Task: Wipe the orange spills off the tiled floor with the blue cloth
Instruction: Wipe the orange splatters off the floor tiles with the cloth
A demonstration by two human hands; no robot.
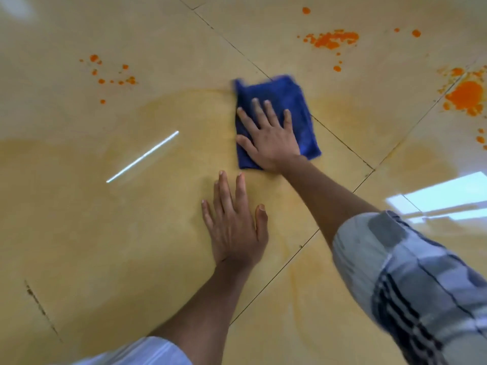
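On blue cloth (276,101), flat right hand (268,138)

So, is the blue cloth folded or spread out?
Folded: the blue cloth is a compact rectangular pad, thick at its edges, under the flat right hand.

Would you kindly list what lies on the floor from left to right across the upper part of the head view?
Small orange spatter → blue cloth under the right hand → larger orange splash → big orange blot.
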